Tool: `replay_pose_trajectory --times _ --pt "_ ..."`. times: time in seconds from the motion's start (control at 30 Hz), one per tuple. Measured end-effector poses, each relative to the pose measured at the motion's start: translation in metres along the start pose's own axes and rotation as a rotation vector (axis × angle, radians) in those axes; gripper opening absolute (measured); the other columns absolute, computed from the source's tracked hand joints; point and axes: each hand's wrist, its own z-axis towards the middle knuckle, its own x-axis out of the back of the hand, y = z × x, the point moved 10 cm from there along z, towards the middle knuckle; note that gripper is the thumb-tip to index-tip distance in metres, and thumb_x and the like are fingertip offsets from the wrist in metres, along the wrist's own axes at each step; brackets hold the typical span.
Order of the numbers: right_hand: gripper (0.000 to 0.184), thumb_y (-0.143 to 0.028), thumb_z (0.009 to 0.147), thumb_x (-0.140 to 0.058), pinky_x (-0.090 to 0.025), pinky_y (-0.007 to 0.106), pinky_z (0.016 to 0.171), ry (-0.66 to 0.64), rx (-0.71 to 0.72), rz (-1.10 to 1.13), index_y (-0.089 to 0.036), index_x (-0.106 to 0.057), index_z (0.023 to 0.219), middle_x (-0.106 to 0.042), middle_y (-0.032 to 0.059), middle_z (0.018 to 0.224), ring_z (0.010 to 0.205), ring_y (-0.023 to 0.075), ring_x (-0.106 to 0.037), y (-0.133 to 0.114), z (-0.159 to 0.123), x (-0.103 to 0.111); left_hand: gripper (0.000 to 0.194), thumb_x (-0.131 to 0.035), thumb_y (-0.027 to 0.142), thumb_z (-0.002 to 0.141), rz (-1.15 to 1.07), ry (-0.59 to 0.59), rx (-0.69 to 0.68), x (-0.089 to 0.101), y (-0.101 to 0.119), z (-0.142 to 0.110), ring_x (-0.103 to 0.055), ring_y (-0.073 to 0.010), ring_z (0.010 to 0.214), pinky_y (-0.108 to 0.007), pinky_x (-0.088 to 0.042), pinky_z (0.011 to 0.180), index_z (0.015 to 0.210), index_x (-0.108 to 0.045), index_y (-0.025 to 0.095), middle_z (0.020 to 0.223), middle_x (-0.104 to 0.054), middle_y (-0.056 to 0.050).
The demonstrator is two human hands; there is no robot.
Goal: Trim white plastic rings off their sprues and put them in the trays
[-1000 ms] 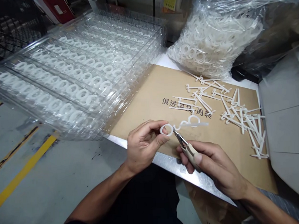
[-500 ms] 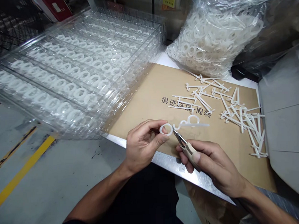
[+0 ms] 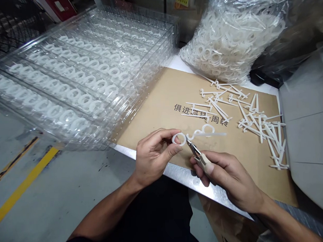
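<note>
Between the thumb and fingers of my left hand [image 3: 154, 156] is a white plastic ring [image 3: 179, 138], held above the cardboard sheet's near edge. A curved, thin white runner with a straight stem [image 3: 212, 134] and a second ring [image 3: 208, 129] extends to its right. My right hand [image 3: 224, 178] is closed around beige-handled nippers [image 3: 195, 151]. Their metal tips are at the right edge of the held ring, where the runner meets it. Whether the blades are touching the plastic is too small to tell.
Several white cut stems [image 3: 257, 121] lie scattered on the cardboard [image 3: 155, 107]. At left are stacked clear plastic trays [image 3: 139, 90] with rows of white rings. A clear bag [image 3: 227, 44] full of rings stands at the back. A grey container [image 3: 307, 130] borders the right side.
Both hands, the ring and the nippers keep nearly the same pose. Only a very slight shift of the whole view shows.
</note>
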Motion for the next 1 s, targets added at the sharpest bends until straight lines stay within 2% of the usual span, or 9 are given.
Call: replay_pose_trajectory --times 0.37,0.5,0.63,0.83,1.0 --pt "0.04 -0.05 0.111 -0.038 -0.041 0.028 0.061 -0.01 -0.008 -0.115 -0.019 -0.059 0.094 -0.052 -0.0015 0.076 0.063 0.0133 -0.047 0.0 -0.001 -0.003 0.025 -0.082 0.023 0.088 -0.048 -0.008 0.046 -0.002 -0.007 0.001 -0.074 -0.0171 0.092 -0.026 -0.061 0.083 0.113 -0.078 0.023 0.104 -0.077 -0.006" --pt "0.042 -0.051 0.11 -0.039 -0.037 0.028 0.059 -0.001 -0.025 -0.114 -0.019 -0.058 0.091 -0.048 -0.003 0.072 0.062 0.0127 -0.043 0.002 0.002 -0.002 0.027 -0.082 0.022 0.087 -0.099 -0.011 0.068 -0.003 -0.009 0.002 -0.073 -0.0142 0.086 -0.023 -0.061 0.081 0.114 -0.078 0.021 0.098 -0.077 -0.005" --pt "0.044 -0.053 0.109 -0.043 -0.037 0.028 0.06 -0.005 -0.036 -0.067 -0.019 -0.057 0.084 -0.048 -0.0035 0.067 0.061 0.0125 -0.044 0.001 0.004 -0.001 0.027 -0.083 0.018 0.085 -0.194 0.03 0.052 -0.001 -0.006 0.004 -0.073 -0.0119 0.083 -0.019 -0.061 0.08 0.112 -0.078 0.019 0.091 -0.076 -0.004" --pt "0.044 -0.057 0.106 -0.049 -0.036 0.026 0.057 -0.045 -0.054 -0.003 -0.017 -0.064 0.095 -0.053 -0.002 0.071 0.062 0.0123 -0.046 0.003 0.004 -0.002 0.031 -0.086 0.016 0.081 -0.247 0.085 0.013 0.005 -0.005 0.005 -0.075 -0.0132 0.081 -0.02 -0.063 0.077 0.111 -0.079 0.018 0.087 -0.077 -0.005" --pt "0.045 -0.058 0.105 -0.05 -0.036 0.026 0.057 -0.05 -0.063 0.027 -0.017 -0.064 0.094 -0.053 -0.0014 0.071 0.063 0.0125 -0.047 0.005 0.005 -0.003 0.031 -0.086 0.015 0.08 -0.26 0.097 -0.019 0.007 -0.002 0.005 -0.074 -0.0124 0.08 -0.019 -0.062 0.075 0.11 -0.079 0.018 0.086 -0.075 -0.005"
